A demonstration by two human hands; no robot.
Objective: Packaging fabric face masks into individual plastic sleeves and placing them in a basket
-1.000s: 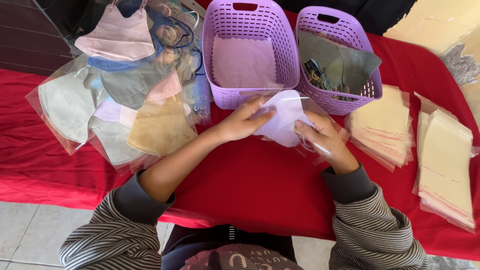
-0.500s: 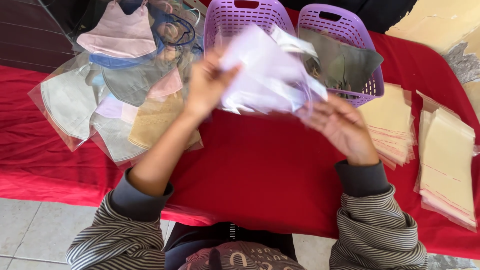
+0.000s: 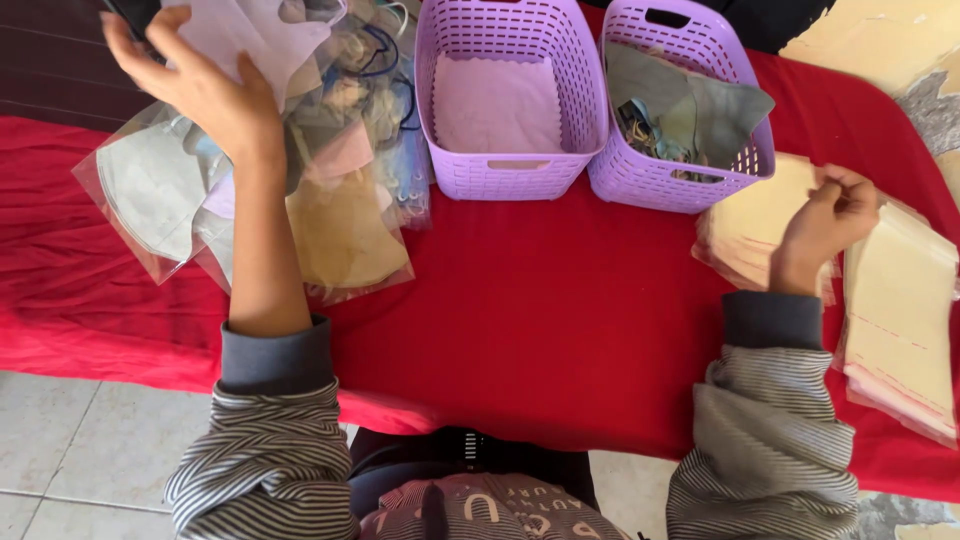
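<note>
A red cloth [image 3: 560, 320] covers the desk from edge to edge. At the left end lies a heap of bagged masks [image 3: 250, 190], clear sleeves with grey, tan, pink and blue masks, spread from the far edge toward the near edge. Two purple baskets stand touching side by side at the far edge: the left basket [image 3: 510, 95] shows a pale pink lining, the right basket [image 3: 680, 110] holds grey cloth and a tangle of cords. At the right end lie two stacks of cream sleeves, the inner stack [image 3: 750, 225] just beside the right basket and the outer stack [image 3: 900, 310] at the right edge. The left hand [image 3: 205, 90] is over the far left corner, above the heap, its fingers [image 3: 125, 45] spread and grasping a white bagged mask [image 3: 255, 30] from beneath. The right hand [image 3: 830, 225] rests on the inner stack, its fingers [image 3: 850, 190] curled, pinching the top sleeve at its right edge.
</note>
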